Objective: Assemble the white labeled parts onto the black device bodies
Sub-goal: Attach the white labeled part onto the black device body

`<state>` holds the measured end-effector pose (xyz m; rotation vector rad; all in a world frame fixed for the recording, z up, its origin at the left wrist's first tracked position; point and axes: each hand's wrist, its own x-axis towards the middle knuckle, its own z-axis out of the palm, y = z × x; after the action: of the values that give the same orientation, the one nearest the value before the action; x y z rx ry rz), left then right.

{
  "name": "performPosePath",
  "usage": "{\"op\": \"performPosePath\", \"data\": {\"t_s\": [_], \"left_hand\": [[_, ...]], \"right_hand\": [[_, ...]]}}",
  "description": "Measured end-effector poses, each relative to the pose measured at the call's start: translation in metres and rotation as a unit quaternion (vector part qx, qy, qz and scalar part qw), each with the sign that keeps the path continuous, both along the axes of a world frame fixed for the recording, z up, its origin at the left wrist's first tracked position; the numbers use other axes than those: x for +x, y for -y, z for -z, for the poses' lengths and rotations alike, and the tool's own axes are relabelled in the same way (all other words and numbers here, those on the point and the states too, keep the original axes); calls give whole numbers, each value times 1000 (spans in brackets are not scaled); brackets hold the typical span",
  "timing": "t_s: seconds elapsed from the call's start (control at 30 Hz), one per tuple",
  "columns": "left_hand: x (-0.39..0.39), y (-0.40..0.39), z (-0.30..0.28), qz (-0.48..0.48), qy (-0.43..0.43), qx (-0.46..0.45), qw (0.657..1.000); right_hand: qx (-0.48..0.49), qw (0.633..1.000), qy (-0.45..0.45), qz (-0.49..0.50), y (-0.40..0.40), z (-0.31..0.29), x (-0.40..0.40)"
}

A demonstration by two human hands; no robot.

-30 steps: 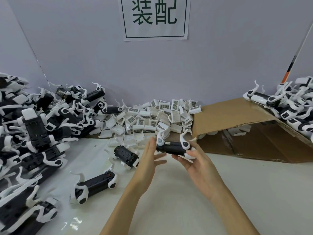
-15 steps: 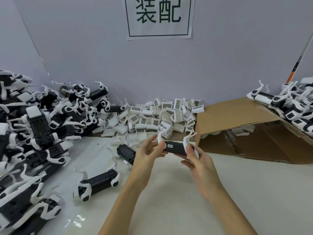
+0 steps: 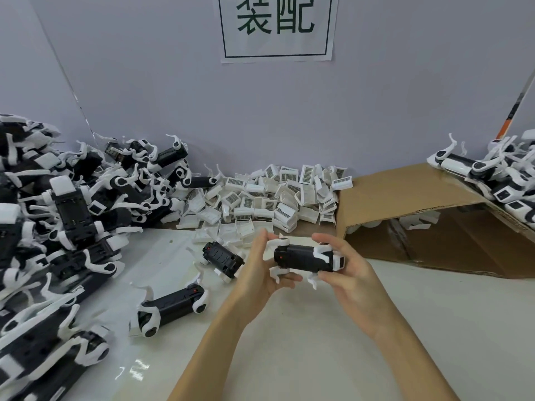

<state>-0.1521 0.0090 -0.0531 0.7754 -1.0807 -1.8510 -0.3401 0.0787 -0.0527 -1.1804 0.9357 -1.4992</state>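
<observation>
I hold one black device body [image 3: 301, 258] with white arms crosswise above the table, between both hands. My left hand [image 3: 260, 270] cups its left end, fingers curled under it. My right hand [image 3: 351, 273] grips its right end, thumb on top near a white cap. A heap of white labeled parts [image 3: 278, 198] with barcode stickers lies just behind, against the wall. Two more black bodies lie on the table to the left, the nearer one [image 3: 170, 309] and the farther one [image 3: 221, 257].
A big pile of black-and-white bodies [image 3: 52, 227] fills the left side. A brown cardboard box [image 3: 428, 224] lies open on its side at the right, with more devices [image 3: 498, 180] on its top. A paper sign [image 3: 278, 27] hangs on the wall.
The body has been turned in my hands, its white arms now pointing down and sideways instead of up. My right thumb has come over its top.
</observation>
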Motion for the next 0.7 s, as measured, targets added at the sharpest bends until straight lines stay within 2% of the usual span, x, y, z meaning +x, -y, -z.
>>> {"op": "performPosePath", "data": {"t_s": [0.1,0.2,0.33,0.4,0.47,0.53,0.57,0.63,0.7], "left_hand": [[6,1,-3,3,-13,32,999],[8,0,-5,18,-27,36,999],[3,2,-5,-26,-65,23,997],[1,0,-6,-76,-77,-29,994],[-1,-4,-5,-142,-5,-154,978],[-5,-10,0,-198,103,-319,921],[-7,-13,3,-213,142,-394,883],[-13,-16,8,-206,185,-515,811],[-18,-19,11,-166,216,-621,735]], "right_hand": [[15,998,62,17,0,-2,2],[18,995,86,45,-1,-4,6],[36,991,112,61,3,1,7],[42,988,132,74,5,2,7],[38,985,62,155,5,7,11],[33,961,-60,266,4,11,15],[37,952,-80,294,4,12,16],[80,959,-60,265,3,9,19],[140,978,-4,157,3,2,16]]}}
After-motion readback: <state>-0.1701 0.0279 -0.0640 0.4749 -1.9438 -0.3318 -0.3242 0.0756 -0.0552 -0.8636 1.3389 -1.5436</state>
